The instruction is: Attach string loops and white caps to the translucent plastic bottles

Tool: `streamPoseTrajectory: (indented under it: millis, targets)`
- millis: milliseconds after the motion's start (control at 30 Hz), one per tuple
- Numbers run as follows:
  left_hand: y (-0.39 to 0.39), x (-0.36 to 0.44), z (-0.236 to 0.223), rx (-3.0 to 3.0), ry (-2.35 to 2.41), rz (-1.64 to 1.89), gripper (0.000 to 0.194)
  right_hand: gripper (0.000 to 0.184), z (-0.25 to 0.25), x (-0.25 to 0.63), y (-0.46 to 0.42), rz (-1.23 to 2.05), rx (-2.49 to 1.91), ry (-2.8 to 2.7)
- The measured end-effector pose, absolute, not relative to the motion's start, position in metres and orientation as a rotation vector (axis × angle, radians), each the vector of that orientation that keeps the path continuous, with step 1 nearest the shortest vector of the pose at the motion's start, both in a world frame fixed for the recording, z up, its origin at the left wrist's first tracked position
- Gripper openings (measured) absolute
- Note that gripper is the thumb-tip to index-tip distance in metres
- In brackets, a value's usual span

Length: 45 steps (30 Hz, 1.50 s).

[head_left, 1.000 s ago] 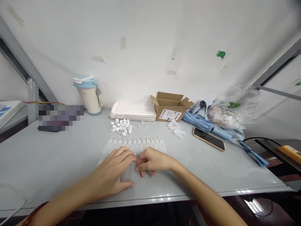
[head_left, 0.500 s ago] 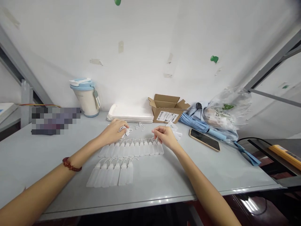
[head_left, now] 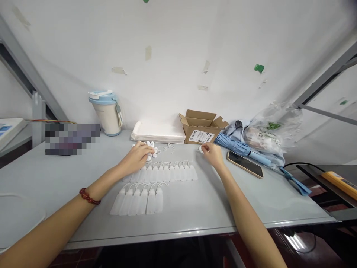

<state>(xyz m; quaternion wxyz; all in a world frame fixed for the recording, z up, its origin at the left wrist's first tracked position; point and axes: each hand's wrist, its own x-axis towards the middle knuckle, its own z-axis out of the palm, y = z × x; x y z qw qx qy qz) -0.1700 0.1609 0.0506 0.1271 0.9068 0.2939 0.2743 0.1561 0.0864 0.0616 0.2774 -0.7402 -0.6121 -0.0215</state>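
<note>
My left hand is curled over a pile of small white plastic pieces at the back of the grey table, and it hides most of them. My right hand pinches a small white piece near the cardboard box. Between and below my hands lie two rows of small translucent white plastic bottles with thin looped cords. The back row is longer than the front row. Neither hand touches the rows.
Along the wall stand a cardboard box, a stack of white trays and a cream-and-blue tumbler. To the right lie a phone, a blue folded umbrella and a plastic bag.
My hands were together over the front row a second ago. They have since parted, the left reaching the pile and the right moving further right to the white pieces. The front row now lies uncovered.
</note>
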Motion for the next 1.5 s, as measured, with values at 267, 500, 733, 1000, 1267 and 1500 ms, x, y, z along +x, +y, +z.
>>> streamPoseTrajectory:
  millis: [267, 500, 733, 1000, 1267, 1500]
  targets:
    - [0.155, -0.167, 0.048, 2.616, 0.855, 0.903, 0.039, 0.028, 0.064, 0.174, 0.082, -0.233, -2.196, -1.705]
    - [0.152, -0.166, 0.052, 2.583, 0.902, 0.976, 0.042, 0.027, 0.058, 0.171, 0.086, -0.199, -2.284, -1.826]
    - [0.149, -0.166, 0.054, 2.524, 0.942, 0.975, 0.044, 0.031, 0.051, 0.165, 0.086, -0.154, -2.318, -1.904]
    - [0.148, -0.164, 0.055, 2.460, 0.993, 0.906, 0.041, 0.037, 0.052, 0.159, 0.086, -0.145, -2.137, -1.874]
    - [0.139, -0.161, 0.062, 2.418, 1.039, 0.950, 0.036, 0.028, 0.062, 0.125, 0.082, -0.028, -1.771, -1.802]
    - [0.127, -0.154, 0.066, 2.485, 0.995, 0.981, 0.037, 0.026, 0.066, 0.062, 0.058, 0.212, -1.328, -1.910]
